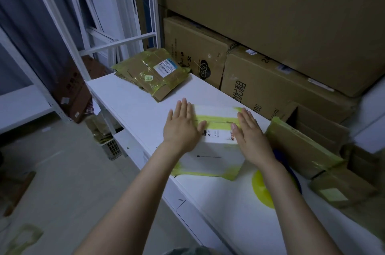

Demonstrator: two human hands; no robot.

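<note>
Yellow-green tape (218, 122): laid as a band across the top seam of the white parcel, running left to right between the two hands; further strips are seen along the near edge.
White parcel (210, 148): set flat on the white table (129, 98), at the centre of the frame, near the table's front edge.
Left hand (181, 127): held flat, fingers straight and together, pressed on the left end of the band; nothing is gripped.
Right hand (250, 136): likewise laid flat, palm down on the right end of the band; nothing is grasped.
Step in hand: the tape is judged to be pressed down and smoothed over the seam.
Good practice: pressure should be kept even under both palms and carried outward from the middle, so that air and creases are driven out. The ends should be rubbed over the box edges, and the parcel kept from sliding on the smooth table.
Taped brown cartons (150, 73): stacked flat, upper centre, well apart from the hands.
Brown parcels (302, 146): just beside the right hand, at lower right.
Yellow disc (260, 190): partly hidden beneath the right forearm; possibly a tape roll.
</note>
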